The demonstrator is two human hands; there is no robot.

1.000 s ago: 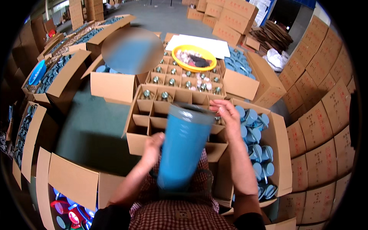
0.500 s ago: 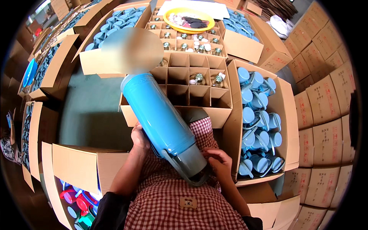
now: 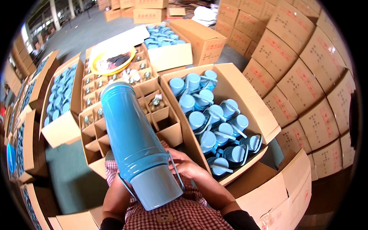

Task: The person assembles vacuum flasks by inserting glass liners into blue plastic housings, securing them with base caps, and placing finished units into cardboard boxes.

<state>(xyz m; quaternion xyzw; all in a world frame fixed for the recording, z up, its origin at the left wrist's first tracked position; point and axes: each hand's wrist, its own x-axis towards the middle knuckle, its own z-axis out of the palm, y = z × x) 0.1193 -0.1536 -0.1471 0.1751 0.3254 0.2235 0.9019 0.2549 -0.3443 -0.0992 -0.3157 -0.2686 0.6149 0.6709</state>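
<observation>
A tall blue metal flask shell (image 3: pixel 132 134) with a grey lower section and a thin wire handle lies tilted across my lap, its closed end pointing away from me. My right hand (image 3: pixel 188 165) grips its lower right side near the handle. My left hand is hidden behind the shell; only the forearm (image 3: pixel 115 195) shows, so its hold is unseen. Just beyond the shell stands a cardboard box with dividers (image 3: pixel 168 132), some cells holding glass liners (image 3: pixel 155 102). To the right, an open carton (image 3: pixel 264 115) is filled with blue lids (image 3: pixel 214 119).
A yellow basin (image 3: pixel 115 61) rests on the divided box at the back. Cartons of blue parts (image 3: pixel 61 99) stand at the left and another carton of blue parts (image 3: pixel 163 36) at the back. Stacked sealed cartons (image 3: pixel 306 76) wall the right side. Green floor (image 3: pixel 69 180) shows at the lower left.
My view has swung to the right, bringing the carton of blue lids toward the middle. The flask shell has stayed tilted across my lap, with my right hand shifted up along its lower side.
</observation>
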